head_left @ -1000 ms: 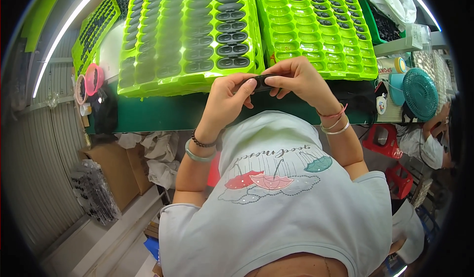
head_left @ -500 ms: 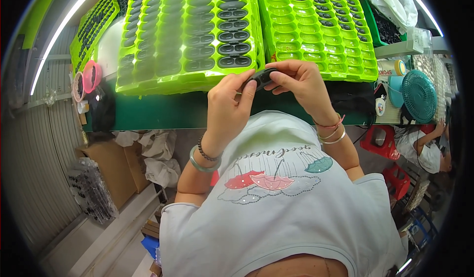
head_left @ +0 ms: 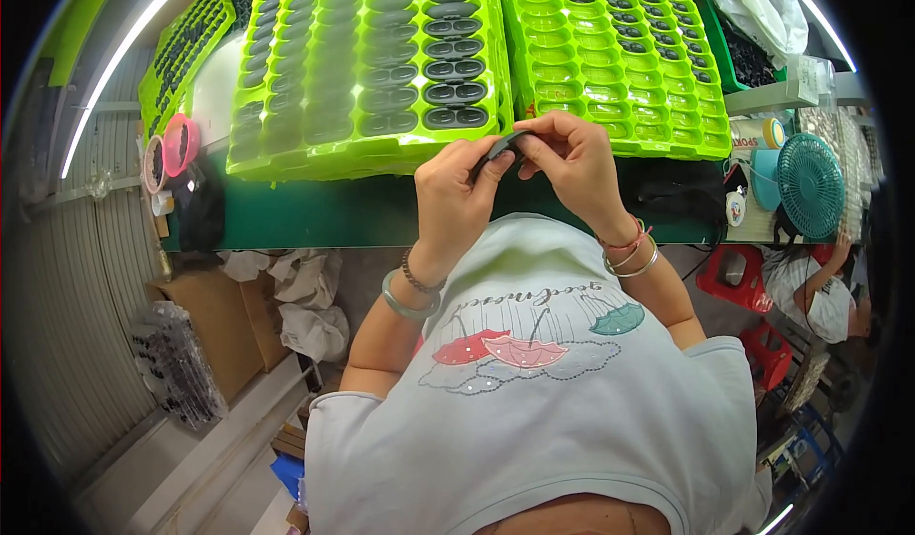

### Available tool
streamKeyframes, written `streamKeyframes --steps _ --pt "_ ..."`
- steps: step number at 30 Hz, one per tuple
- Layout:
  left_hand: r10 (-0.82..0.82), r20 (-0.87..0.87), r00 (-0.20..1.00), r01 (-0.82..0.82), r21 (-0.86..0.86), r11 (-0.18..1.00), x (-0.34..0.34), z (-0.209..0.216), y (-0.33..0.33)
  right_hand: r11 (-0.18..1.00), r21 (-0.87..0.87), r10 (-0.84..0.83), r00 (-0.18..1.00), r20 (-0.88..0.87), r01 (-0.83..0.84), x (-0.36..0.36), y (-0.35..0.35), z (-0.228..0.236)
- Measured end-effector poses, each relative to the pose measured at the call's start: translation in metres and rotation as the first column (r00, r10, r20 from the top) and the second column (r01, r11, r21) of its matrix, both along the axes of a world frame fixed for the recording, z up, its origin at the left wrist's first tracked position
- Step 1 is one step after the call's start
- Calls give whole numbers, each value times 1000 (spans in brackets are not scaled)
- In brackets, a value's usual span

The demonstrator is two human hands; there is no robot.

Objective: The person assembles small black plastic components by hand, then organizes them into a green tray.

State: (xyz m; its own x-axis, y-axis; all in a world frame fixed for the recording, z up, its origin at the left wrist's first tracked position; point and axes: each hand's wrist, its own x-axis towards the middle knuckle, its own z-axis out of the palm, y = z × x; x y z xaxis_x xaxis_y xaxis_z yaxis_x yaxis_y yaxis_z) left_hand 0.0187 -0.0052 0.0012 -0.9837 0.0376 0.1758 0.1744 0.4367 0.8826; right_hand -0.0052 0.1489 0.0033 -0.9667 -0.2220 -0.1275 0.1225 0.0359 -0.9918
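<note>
My left hand [head_left: 452,190] and my right hand [head_left: 578,165] pinch a small black oval plastic piece [head_left: 501,152] between them, just in front of the trays. Its smooth curved side shows, tilted up; fingers cover both ends. Past my left hand stands a bright green tray [head_left: 324,166], its oval pockets filled with the same sort of black pieces. Those in its right-hand column have two recesses facing up. A second green tray [head_left: 610,146] lies beyond my right hand, with bare pockets at its near left and black pieces farther back.
The dark green table [head_left: 315,225] runs beneath both trays. A teal round basket [head_left: 810,187] and a tape roll [head_left: 773,133] stand at the right, a pink-rimmed container [head_left: 179,144] at the left. Red stools [head_left: 732,276] and another person [head_left: 820,297] are at far right.
The black oval piece has been turned from showing its two recesses to showing its smooth curved side. Both hands keep hold of it, and my left wrist has shifted slightly right.
</note>
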Motion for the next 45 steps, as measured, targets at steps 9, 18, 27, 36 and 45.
streamKeyframes --steps 9,18,27,36,45 --pt "-333 465 820 -46 634 772 -9 16 -29 931 -344 217 943 252 -122 -15 13 17" --pt "-231 359 904 23 498 867 -5 15 -22 969 -193 188 965 184 -152 -10 -2 12" --pt "-132 243 961 56 296 953 -2 -9 -15 986 166 8 992 -127 14 3 -20 8" --pt "-238 386 891 -39 588 808 -2 5 -12 999 41 36 999 -23 -35 -11 -10 10" --pt "-253 341 905 7 584 812 15 20 -9 945 -324 93 980 175 -31 -12 -3 2"
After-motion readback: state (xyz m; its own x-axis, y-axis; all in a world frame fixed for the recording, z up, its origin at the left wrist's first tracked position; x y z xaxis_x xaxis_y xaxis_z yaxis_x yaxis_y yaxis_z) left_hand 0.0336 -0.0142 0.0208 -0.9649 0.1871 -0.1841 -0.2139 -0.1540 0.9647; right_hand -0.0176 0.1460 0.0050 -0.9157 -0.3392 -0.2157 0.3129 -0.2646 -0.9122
